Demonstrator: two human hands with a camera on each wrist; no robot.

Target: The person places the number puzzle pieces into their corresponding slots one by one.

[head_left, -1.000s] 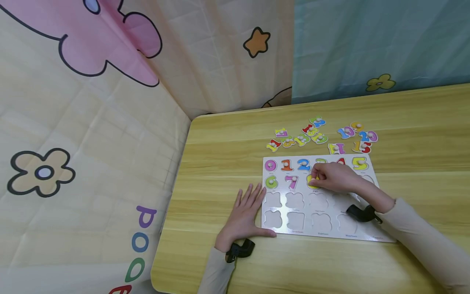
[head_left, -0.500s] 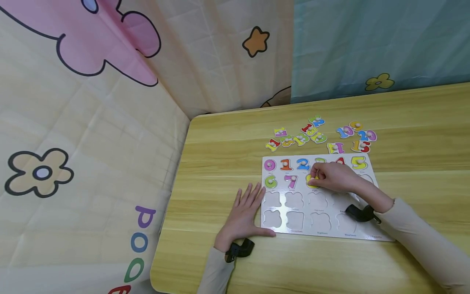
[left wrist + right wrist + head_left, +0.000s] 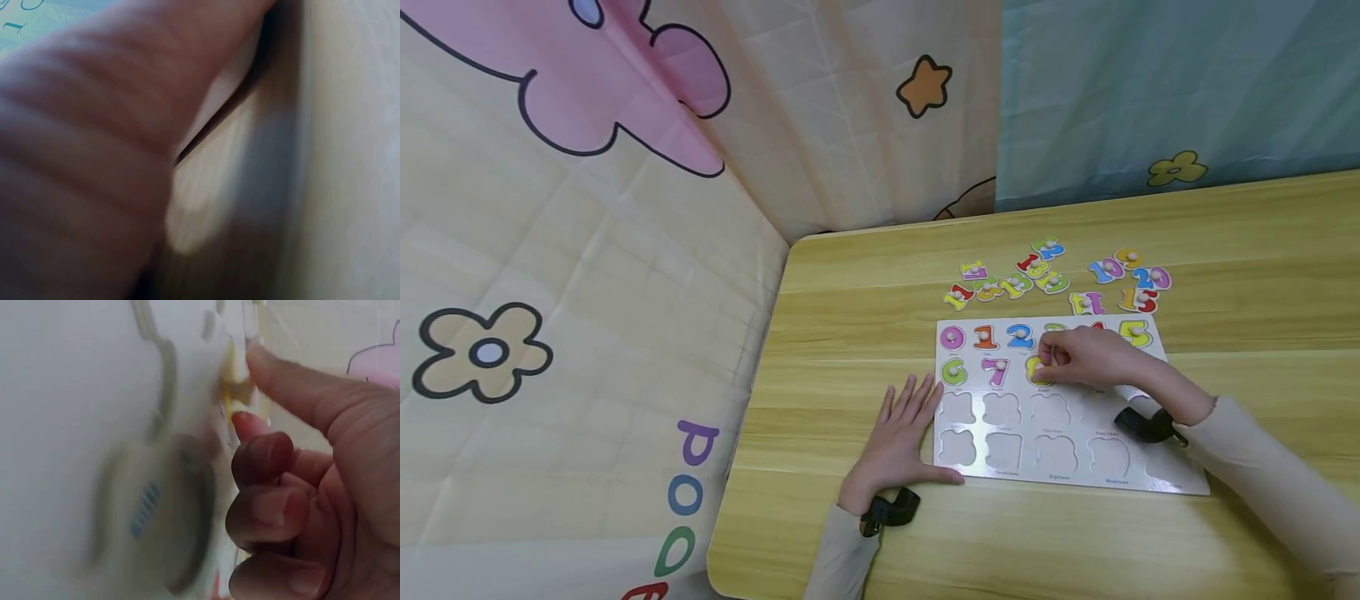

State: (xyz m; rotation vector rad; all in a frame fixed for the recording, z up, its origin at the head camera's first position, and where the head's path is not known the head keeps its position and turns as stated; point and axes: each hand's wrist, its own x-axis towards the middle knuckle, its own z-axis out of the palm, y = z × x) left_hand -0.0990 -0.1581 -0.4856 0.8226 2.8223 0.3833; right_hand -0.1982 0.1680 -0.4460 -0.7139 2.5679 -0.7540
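A white number puzzle board (image 3: pixel 1028 454) lies on the table. At its left edge my left hand (image 3: pixel 895 442) rests with fingers spread, fingertips at the rim and thumb along the lower corner. Over the second row, my right hand (image 3: pixel 1093 357) is at the yellow number 8 piece (image 3: pixel 1033 372), which sits at its slot. In the right wrist view the thumb and index finger stand parted around the piece's small knob (image 3: pixel 241 392), the other fingers curled. Blurred skin of the left hand (image 3: pixel 94 150) fills much of the left wrist view.
Knobbed pieces such as the 0 (image 3: pixel 952 337), 6 (image 3: pixel 954 372) and 7 (image 3: pixel 997 372) sit in the upper rows. Lower slots (image 3: pixel 957 408) are bare. Several loose number pieces (image 3: pixel 1017 286) lie beyond the board. Printed curtains (image 3: pixel 850 108) stand behind the table (image 3: pixel 835 333).
My right hand and wrist have shifted slightly to the right, its fingertips drawing back a little from the yellow 8 piece. The left hand and board have stayed put.
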